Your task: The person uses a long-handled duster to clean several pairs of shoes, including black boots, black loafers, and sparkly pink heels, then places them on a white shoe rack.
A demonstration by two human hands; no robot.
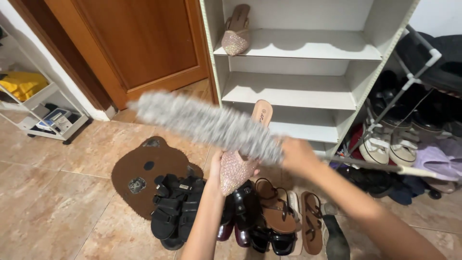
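Before the white shelf unit (358, 96), our left hand (216, 166) grips a glittery pink pointed slipper (238, 168); our right hand (296, 154) clasps a fluffy grey duster (207, 125).

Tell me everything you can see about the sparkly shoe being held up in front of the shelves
The sparkly shoe is a flat, backless slip-on with a pointed toe covered in pale pink glitter and a tan insole. The left hand holds it up by the toe end, heel pointing up toward the white shelves. The grey fluffy duster, blurred, crosses in front of its middle. A matching shoe lies on the top shelf.
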